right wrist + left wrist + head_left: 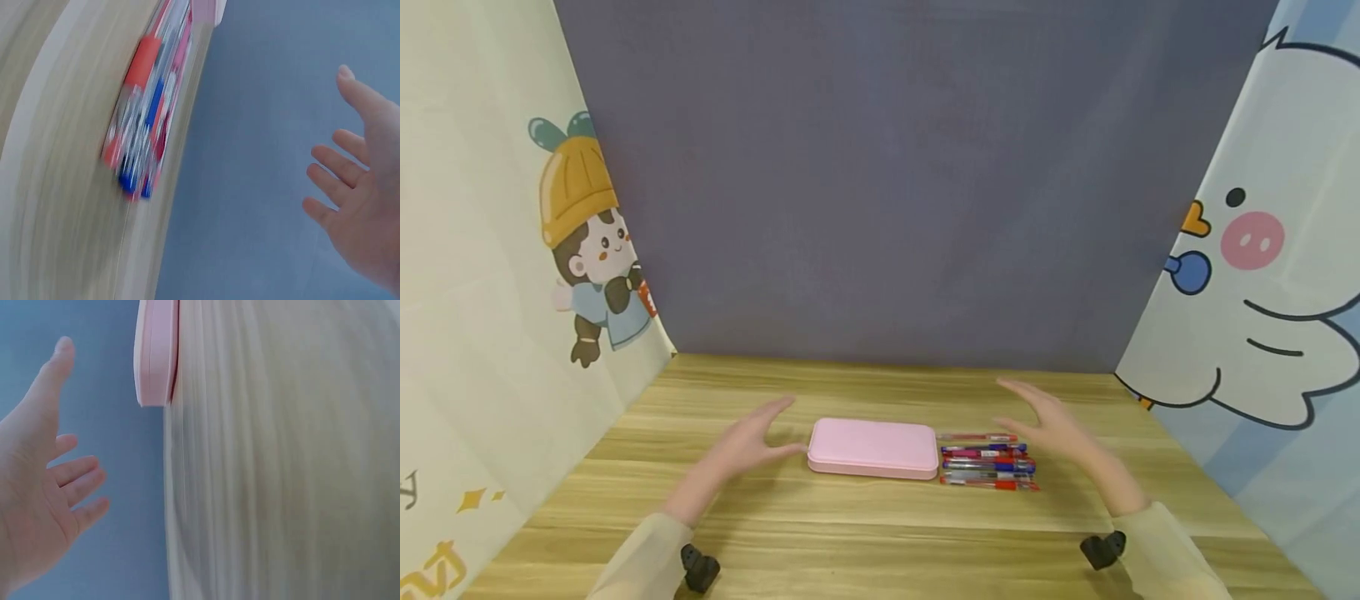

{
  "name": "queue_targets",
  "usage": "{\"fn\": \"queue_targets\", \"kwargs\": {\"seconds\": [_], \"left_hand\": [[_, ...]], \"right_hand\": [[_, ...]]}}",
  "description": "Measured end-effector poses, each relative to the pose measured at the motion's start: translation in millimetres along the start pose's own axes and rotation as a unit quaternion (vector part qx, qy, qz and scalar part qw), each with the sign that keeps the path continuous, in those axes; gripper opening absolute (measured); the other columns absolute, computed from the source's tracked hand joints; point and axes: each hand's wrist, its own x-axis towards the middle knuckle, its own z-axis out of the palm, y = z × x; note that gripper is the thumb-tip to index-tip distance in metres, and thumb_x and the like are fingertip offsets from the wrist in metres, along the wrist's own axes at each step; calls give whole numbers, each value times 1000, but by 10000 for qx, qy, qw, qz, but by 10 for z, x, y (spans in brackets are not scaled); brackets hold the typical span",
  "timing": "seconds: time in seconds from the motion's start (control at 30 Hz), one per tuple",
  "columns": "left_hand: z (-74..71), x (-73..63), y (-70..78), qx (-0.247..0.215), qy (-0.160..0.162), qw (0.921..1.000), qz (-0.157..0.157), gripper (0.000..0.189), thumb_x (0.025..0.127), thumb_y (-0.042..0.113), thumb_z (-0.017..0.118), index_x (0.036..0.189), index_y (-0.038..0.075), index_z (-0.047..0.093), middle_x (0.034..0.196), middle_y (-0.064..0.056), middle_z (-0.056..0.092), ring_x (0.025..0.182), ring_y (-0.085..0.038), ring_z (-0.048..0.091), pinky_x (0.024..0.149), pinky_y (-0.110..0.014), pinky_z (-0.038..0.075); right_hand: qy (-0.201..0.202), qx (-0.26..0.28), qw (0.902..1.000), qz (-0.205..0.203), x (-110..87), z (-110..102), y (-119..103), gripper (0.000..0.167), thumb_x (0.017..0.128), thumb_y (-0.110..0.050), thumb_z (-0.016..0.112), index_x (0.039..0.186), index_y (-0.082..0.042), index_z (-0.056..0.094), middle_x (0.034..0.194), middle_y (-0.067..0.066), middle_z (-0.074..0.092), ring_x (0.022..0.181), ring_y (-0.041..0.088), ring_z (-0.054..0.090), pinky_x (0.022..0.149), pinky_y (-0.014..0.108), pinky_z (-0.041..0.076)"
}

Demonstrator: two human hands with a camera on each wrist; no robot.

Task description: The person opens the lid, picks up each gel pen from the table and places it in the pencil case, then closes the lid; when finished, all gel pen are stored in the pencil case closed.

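Observation:
A pink pencil case (873,446), its lid down, lies flat on the wooden table. Just to its right several gel pens (988,465) with red and blue caps lie side by side. My left hand (751,442) hovers left of the case, thumb and fingers spread, holding nothing; its thumb tip appears right by the case's left end in the head view. On the other side my right hand (1051,425) is held over the table beyond the pens' right ends, fingers extended and palm empty. The right wrist view shows the pens (147,106) slightly blurred.
The wooden tabletop (820,542) reaches back to a dark grey cloth (887,183). Printed curtains flank it, with a cartoon child (598,250) on the left and a white cartoon bird (1247,250) on the right. Each sleeve carries a small black wrist device (700,568).

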Motion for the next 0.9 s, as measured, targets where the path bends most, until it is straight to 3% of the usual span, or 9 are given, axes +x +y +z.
{"fn": "queue_targets", "kwargs": {"seconds": [0.27,0.6,0.8,0.9], "left_hand": [[104,82,72,-239,-255,9994,16,84,77,52,70,141,6,41,143,-18,43,131,-38,41,110,-54,32],[194,122,105,-370,-456,9981,164,76,76,43,75,135,2,49,137,-19,50,128,-39,44,108,-53,36],[271,134,94,-661,-629,9957,132,77,76,43,75,134,1,49,136,-21,50,126,-40,45,106,-54,37],[297,145,88,-794,-711,9941,196,77,76,41,76,134,-1,48,135,-23,50,125,-42,46,105,-55,38]], "right_hand": [[27,139,9995,-269,160,232,-156,59,88,-34,65,139,-12,45,138,16,49,125,39,46,102,58,40],[-330,335,9978,-465,302,557,-409,57,86,-30,68,136,-10,49,134,13,54,123,33,51,100,50,45],[-626,646,9945,-528,381,721,-535,55,87,-43,63,132,-13,52,134,10,55,117,29,57,91,43,53],[-775,752,9923,-606,419,784,-612,56,87,-45,62,133,-13,52,135,12,53,118,30,56,92,44,52]]}}
